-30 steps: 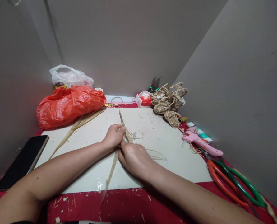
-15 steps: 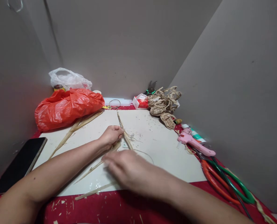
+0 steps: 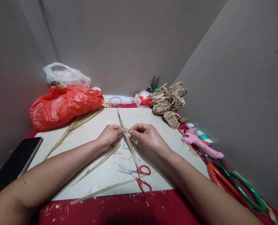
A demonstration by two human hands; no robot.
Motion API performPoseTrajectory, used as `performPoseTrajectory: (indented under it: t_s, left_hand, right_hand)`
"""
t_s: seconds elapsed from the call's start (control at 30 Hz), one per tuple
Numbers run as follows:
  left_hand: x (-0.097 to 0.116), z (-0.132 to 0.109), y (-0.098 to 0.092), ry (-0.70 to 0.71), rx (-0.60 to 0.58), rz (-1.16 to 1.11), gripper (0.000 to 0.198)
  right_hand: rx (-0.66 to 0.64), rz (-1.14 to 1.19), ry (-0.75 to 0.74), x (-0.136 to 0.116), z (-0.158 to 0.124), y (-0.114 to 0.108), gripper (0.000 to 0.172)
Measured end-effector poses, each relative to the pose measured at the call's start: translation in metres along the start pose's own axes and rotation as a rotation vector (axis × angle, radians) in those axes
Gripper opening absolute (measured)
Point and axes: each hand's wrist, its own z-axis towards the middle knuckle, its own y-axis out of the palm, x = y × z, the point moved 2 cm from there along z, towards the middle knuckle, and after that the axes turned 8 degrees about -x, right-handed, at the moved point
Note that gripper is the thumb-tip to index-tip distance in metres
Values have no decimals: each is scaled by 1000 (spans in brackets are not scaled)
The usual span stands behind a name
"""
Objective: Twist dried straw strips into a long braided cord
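Note:
A thin strand of dried plant fibre [image 3: 130,147] runs down the middle of the white board [image 3: 176,168]; its far end looks twisted or braided. My left hand [image 3: 110,136] pinches it from the left side. From the right, my right hand [image 3: 146,135] pinches a short piece of the same fibre, close to the left fingertips. Below the hands, small scissors [image 3: 129,171] with red handles lie with their blades apart, the strand's loose tail crossing their handles. Two loose fibre strips [image 3: 99,164] lie left of the scissors, one nearer the board's front edge.
An orange-red plastic bag [image 3: 68,104] sits at back left, above a phone [image 3: 14,162]. Bundled fibre cord [image 3: 167,101] lies at back right. A pink glue gun [image 3: 201,145] and large shears with orange and green handles [image 3: 244,184] line the right edge. Grey walls enclose the table.
My right hand has moved up and away from near the front strips to the strand beside my left hand, and now pinches it. The red-handled scissors have come into sight.

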Motion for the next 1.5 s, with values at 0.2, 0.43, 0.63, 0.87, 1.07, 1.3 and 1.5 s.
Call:
performPoseTrajectory:
  t_s: [0.2,0.43,0.63,0.87,1.07,1.3,1.5]
  left_hand:
    - [1,-1,1,5,1,-19,18]
    - [3,-2,2,12,-16,-5,21]
    - [1,-1,1,30,-26,46,24]
    - [0,-1,1,31,2,88,24]
    - [-1,1,-1,36,-21,141,28]
    - [2,-1,1,12,3,161,24]
    - [2,0,1,37,62,161,21]
  right_hand:
    - [30,-52,19,14,0,4,23]
    - [108,-177,-6,28,6,5,20]
    - [134,-277,-21,28,6,6,17]
    - [184,-466,-56,32,8,4,18]
    - [115,-586,-59,24,5,6,16]
    - [181,-560,-70,26,6,8,21]
    - [171,-537,-68,28,8,6,19]
